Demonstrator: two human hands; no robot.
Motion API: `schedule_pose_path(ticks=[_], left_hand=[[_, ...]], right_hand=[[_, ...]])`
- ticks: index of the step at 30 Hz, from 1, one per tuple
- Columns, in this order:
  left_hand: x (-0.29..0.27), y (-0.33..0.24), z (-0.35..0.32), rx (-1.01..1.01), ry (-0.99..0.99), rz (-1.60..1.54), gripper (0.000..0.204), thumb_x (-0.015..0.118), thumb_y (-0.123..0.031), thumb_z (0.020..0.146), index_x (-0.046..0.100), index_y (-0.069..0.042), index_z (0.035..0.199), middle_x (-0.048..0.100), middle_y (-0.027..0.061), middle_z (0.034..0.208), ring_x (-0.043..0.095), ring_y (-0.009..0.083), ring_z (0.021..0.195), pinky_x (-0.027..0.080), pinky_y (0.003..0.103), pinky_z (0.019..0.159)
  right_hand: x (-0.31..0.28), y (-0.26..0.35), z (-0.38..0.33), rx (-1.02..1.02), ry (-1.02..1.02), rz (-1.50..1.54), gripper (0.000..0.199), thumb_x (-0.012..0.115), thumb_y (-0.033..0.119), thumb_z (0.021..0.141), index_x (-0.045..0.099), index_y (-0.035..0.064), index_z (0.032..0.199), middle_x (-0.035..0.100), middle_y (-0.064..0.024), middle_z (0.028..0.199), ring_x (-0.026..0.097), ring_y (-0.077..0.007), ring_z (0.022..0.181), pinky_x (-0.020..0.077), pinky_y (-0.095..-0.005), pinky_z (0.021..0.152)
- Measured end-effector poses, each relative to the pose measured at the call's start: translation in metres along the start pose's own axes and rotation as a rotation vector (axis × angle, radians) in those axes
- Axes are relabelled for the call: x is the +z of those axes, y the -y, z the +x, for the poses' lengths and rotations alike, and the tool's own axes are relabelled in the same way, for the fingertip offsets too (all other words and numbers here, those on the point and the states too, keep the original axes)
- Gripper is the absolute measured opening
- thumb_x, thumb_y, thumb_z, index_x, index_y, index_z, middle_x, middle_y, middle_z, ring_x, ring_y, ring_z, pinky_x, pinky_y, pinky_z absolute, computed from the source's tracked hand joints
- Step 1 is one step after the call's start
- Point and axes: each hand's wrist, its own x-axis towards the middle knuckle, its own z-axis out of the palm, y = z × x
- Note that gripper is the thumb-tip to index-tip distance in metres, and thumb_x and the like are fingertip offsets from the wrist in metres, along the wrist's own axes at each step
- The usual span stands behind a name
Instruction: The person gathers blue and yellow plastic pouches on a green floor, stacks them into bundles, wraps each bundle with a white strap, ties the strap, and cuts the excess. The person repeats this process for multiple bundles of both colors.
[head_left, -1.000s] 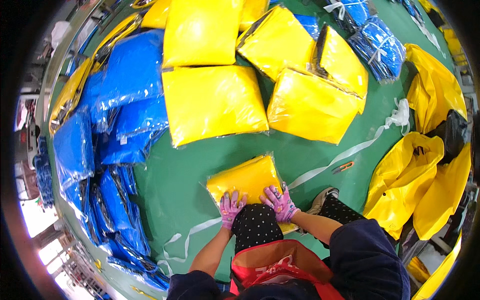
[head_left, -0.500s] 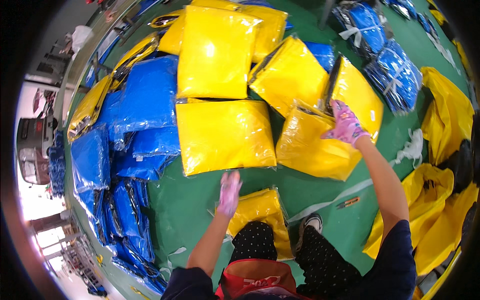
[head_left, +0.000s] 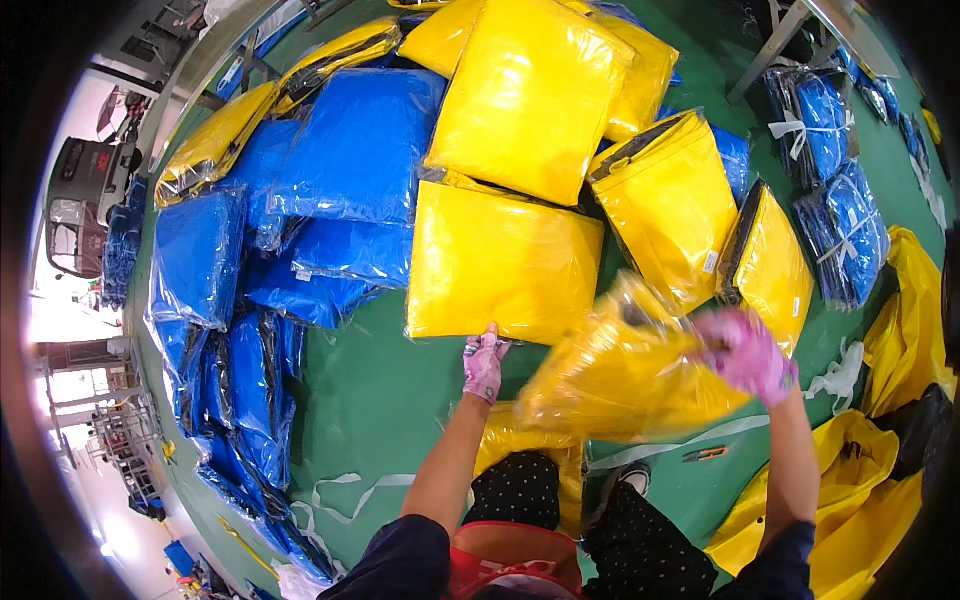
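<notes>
Both my hands wear pink patterned gloves. My right hand (head_left: 745,355), smeared by motion, grips the far right corner of a folded yellow bag in clear plastic (head_left: 625,375), which is lifted and tilted. Another plastic-wrapped yellow bag (head_left: 505,265) lies flat to its left. My left hand (head_left: 485,365) is closed at this flat bag's near edge, with a finger or thumb over the top; the other fingers are partly hidden. Between my legs lies one more wrapped yellow bag (head_left: 570,480), partly covered by the lifted one.
Beyond are more yellow packs (head_left: 530,95). Blue wrapped packs (head_left: 350,150) pile up on the left. Tied blue bundles (head_left: 845,235) lie at the right, above loose yellow material (head_left: 860,470). A small orange cutter (head_left: 706,454) and white strips (head_left: 690,442) lie on the green floor.
My right hand has pulled a yellow wrapped bag up and toward me. My left hand has moved up to the near edge of the flat yellow bag. The view has shifted.
</notes>
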Motion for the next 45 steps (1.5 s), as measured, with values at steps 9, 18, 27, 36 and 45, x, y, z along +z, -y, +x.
schedule_pose_path(ticks=[9,18,27,36,45], left_hand=[[0.045,0.01,-0.043,0.259,0.166,-0.037,0.085,0.033,-0.075,0.079,0.023,-0.018,0.141,0.029,0.0055,0.143,0.03,0.022,0.129,0.027,0.04,0.106],[0.007,-0.028,-0.034,0.238,-0.036,-0.302,0.065,0.028,-0.06,0.09,0.037,-0.011,0.133,0.045,0.0077,0.131,0.045,0.0257,0.115,0.038,0.039,0.098],[0.082,-0.207,-0.146,0.293,0.355,0.374,0.065,0.041,-0.055,0.089,0.04,-0.006,0.132,0.05,0.0115,0.127,0.05,0.0229,0.114,0.045,0.037,0.093],[-0.124,-0.104,-0.219,-0.278,0.26,0.149,0.062,0.06,-0.02,0.075,0.039,-0.001,0.129,0.054,0.0145,0.121,0.055,0.0285,0.108,0.047,0.042,0.092],[-0.202,0.009,-0.228,-0.572,0.084,0.181,0.044,0.048,-0.021,0.084,0.045,0.0,0.122,0.057,0.0145,0.111,0.057,0.0282,0.101,0.049,0.041,0.086]], right_hand=[[0.118,-0.048,0.264,0.176,0.26,0.357,0.065,0.057,0.054,0.079,0.049,0.0014,0.117,0.054,-0.0181,0.117,0.051,-0.0319,0.108,0.0395,-0.0359,0.093],[0.103,0.022,0.24,0.191,0.332,0.271,0.06,0.042,0.049,0.087,0.051,0.0006,0.121,0.052,-0.0144,0.126,0.044,-0.0305,0.122,0.0291,-0.0419,0.106],[0.0,0.078,0.11,0.4,0.122,1.298,0.044,0.036,0.032,0.095,0.041,0.0054,0.13,0.05,-0.0136,0.124,0.049,-0.0207,0.113,0.0377,-0.0319,0.099],[0.153,0.158,-0.082,0.503,-0.259,0.724,0.103,0.067,0.059,0.068,0.021,-0.0035,0.136,0.048,-0.0242,0.125,0.057,-0.0365,0.102,0.0482,-0.0392,0.084],[0.24,0.174,-0.156,0.853,0.181,0.907,0.099,0.07,0.049,0.072,0.015,-0.0013,0.138,0.037,-0.0227,0.132,0.039,-0.0345,0.123,0.0329,-0.0354,0.102]])
